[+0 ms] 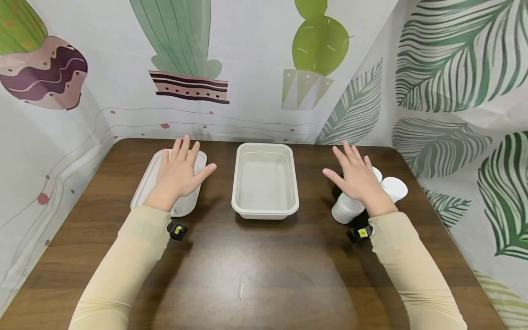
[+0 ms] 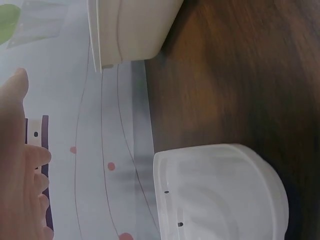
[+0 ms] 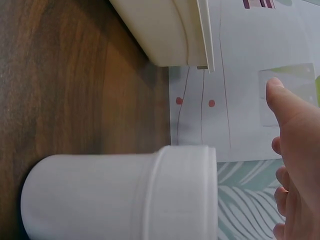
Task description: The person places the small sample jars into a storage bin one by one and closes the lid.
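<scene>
My left hand (image 1: pixel 178 173) is held with fingers spread above a white rectangular lid (image 1: pixel 190 201), which lies flat on the table's left side. In the left wrist view the lid (image 2: pixel 220 190) shows a raised rim, with the hand apart from it. On the right, my other hand (image 1: pixel 355 179) hovers, fingers spread, over several white cylindrical lidded containers (image 1: pixel 345 210); it partly covers them in the head view. One container (image 3: pixel 120 192) stands large and upright in the right wrist view. Between the hands sits a pale, open rectangular box (image 1: pixel 265 181). Neither hand holds anything.
The brown wooden table (image 1: pixel 247 270) meets a wall sheet (image 1: pixel 255 59) printed with cacti and leaves along its back edge. A small black wrist camera (image 1: pixel 177 230) sits by the left cuff, another camera (image 1: pixel 360 233) by the right.
</scene>
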`<state>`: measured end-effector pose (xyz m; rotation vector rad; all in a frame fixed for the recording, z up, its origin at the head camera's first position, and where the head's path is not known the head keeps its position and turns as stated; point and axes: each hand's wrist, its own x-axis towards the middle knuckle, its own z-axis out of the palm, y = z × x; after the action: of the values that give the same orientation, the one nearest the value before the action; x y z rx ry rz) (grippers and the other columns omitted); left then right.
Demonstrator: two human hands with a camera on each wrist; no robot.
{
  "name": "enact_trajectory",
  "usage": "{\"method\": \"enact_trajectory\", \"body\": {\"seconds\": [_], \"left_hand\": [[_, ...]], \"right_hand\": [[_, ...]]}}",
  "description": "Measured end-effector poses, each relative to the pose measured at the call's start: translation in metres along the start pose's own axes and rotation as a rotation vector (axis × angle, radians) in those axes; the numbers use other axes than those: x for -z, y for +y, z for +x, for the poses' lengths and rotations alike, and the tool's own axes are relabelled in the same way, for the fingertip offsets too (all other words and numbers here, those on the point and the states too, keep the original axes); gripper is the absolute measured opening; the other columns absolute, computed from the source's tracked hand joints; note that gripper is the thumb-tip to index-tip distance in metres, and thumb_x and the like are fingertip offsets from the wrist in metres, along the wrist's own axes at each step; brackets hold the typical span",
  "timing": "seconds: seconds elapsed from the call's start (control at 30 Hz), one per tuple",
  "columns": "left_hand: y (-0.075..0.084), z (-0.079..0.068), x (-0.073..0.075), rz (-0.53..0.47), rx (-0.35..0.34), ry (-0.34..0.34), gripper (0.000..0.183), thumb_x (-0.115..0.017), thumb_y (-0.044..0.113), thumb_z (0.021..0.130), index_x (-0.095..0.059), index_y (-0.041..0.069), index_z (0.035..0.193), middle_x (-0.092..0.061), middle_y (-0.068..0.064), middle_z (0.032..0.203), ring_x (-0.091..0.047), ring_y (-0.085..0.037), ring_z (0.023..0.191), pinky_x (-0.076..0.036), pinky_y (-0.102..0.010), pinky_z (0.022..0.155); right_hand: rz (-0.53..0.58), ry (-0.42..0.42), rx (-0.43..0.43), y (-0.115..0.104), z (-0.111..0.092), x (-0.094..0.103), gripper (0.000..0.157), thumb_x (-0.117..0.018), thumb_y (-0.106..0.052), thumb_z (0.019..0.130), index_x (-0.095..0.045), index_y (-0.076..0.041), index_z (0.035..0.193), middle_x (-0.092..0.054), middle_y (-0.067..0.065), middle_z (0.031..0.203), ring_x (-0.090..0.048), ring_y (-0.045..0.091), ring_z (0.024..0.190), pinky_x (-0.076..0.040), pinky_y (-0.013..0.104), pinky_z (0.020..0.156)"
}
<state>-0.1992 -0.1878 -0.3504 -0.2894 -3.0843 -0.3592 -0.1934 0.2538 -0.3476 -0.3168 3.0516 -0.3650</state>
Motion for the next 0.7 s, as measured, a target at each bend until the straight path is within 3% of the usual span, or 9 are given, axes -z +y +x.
{"method": "enact_trajectory", "body": {"seconds": [0.23,0.7], "left_hand": [[0.002,0.003,-0.008,-0.016,-0.011,-0.002,0.092,-0.023,0.075,0.088,-0.011,0.010,0.152,0.003,-0.015,0.159,0.005,-0.035,0.147,0.003,-0.060,0.117],[0.014,0.005,-0.021,-0.087,-0.007,-0.043,0.091,-0.025,0.073,0.089,-0.011,0.009,0.152,0.001,-0.015,0.159,0.001,-0.036,0.146,-0.007,-0.061,0.116]], "right_hand": [[0.008,-0.021,-0.007,0.004,-0.004,0.000,0.082,-0.030,-0.066,0.093,-0.008,-0.015,0.153,0.008,0.012,0.159,0.005,0.036,0.146,-0.001,0.066,0.113],[0.040,-0.018,-0.024,0.013,-0.008,-0.008,0.084,-0.038,-0.063,0.092,-0.012,-0.011,0.153,-0.002,0.019,0.158,-0.001,0.038,0.146,-0.006,0.065,0.114]]}}
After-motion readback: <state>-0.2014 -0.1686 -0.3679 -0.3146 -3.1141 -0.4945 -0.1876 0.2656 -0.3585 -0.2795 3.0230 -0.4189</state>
